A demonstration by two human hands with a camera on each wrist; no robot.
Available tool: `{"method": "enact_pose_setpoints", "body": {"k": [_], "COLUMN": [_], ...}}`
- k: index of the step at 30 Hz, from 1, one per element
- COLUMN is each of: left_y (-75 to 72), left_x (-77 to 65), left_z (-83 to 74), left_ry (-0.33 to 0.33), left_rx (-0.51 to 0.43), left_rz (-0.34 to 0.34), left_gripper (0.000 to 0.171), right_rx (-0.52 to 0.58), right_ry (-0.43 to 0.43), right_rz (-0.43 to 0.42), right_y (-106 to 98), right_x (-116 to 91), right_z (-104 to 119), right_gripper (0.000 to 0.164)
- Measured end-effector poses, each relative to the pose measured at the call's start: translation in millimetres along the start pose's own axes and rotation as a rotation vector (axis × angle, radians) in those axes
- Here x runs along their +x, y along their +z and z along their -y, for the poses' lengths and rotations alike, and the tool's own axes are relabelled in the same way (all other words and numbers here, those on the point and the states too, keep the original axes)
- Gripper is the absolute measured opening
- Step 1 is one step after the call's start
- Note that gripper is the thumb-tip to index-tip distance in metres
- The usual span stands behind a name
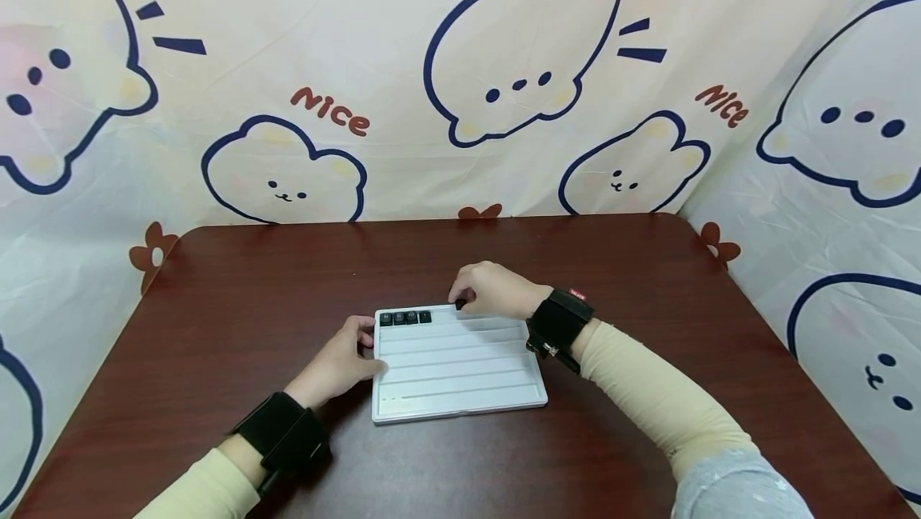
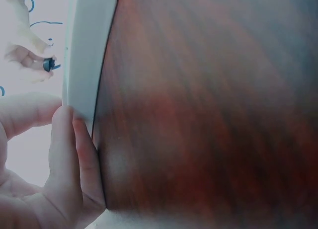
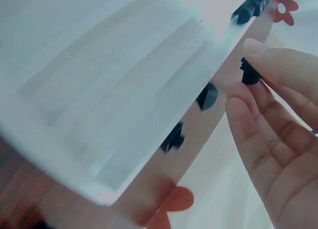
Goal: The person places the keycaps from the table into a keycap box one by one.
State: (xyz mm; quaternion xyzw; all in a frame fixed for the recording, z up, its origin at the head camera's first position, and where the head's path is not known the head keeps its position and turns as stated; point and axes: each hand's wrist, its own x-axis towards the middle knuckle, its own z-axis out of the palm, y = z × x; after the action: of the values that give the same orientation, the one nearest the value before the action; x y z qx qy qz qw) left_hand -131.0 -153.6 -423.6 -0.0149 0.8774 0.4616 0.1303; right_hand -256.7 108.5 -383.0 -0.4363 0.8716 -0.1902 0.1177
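A white tray [image 1: 460, 371] with raised ridges lies flat on the table. My left hand [image 1: 334, 367] grips its left edge, thumb on the upper rim and the other fingers against the side. Several small black keycaps [image 1: 405, 317] stand in a row at the tray's far left corner. Over the far edge, my right hand [image 1: 500, 291] pinches another black keycap [image 3: 251, 72] between thumb and fingers. That keycap is held just off the tray in the right wrist view.
Beyond the tray's far edge, a loose black piece [image 3: 174, 138] and a second dark piece [image 3: 207, 96] lie on the table, both partly hidden by the tray. The brown tabletop [image 1: 288, 279] ends at a cartoon-print cloth [image 1: 403, 175] at the back and sides.
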Motion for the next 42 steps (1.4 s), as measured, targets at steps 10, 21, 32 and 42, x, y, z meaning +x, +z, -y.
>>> {"method": "enact_pose_setpoints", "body": {"k": [10,21,32,42], "left_y": [-0.7,-1.6,-1.3,-0.9], "left_x": [0.9,2.5,2.6,3.9], "left_z": [-0.2,0.9,0.9,1.7], "left_ry": [-0.006,0.003,0.004,0.001], "left_rx": [0.02,0.017,0.005,0.006], "left_rz": [-0.002,0.005,0.008,0.011], "left_gripper": [0.069,0.069,0.069,0.069], "right_rx": [-0.016,-0.026,-0.057,-0.052], "right_ry": [-0.016,0.022,0.028,0.061], "right_rz": [0.035,0.017,-0.016,0.002], "right_y": [14.7,24.0,31.8,32.1], "right_x": [16.5,22.1,21.3,20.6], "right_z": [14.4,19.1,21.6,21.6], "right_gripper": [0.019,0.018,0.019,0.02]}}
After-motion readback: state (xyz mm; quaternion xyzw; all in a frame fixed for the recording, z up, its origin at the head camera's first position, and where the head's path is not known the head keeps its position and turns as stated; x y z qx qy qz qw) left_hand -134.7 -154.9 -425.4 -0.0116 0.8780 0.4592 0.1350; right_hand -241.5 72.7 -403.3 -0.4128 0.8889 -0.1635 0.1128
